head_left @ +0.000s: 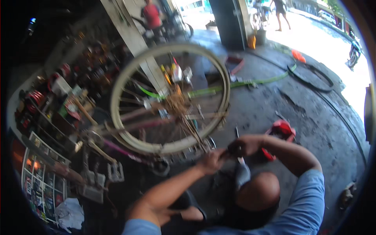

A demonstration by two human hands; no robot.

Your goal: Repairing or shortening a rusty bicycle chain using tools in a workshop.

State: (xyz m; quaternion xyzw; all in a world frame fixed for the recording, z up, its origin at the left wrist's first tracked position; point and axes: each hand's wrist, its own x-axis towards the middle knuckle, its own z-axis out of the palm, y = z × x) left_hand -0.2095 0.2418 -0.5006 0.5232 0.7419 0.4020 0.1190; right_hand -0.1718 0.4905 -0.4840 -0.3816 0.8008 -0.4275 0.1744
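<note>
A bicycle wheel [116, 105] with a pale tyre stands in front of me, and its rusty hub and sprockets look blurred. It belongs to a bicycle with a pink-purple frame tube [117, 148], a crank and a pedal [115, 172]. My left hand [211, 161] is closed just below the wheel's lower right rim, by the end of the frame. Right against it, my right hand [246, 145] is closed too. A thin metal rod [237, 132] shows above the right hand's fingers. What either hand grips is hidden by the fingers.
A red object [282, 130] lies on the dark floor beyond my right forearm. Farther off are a green strap [250, 83], a loose black tyre [313, 78] and a pillar [135, 35]. Cluttered parts and tools [58, 90] fill the left. A person in red [151, 15] is at the back.
</note>
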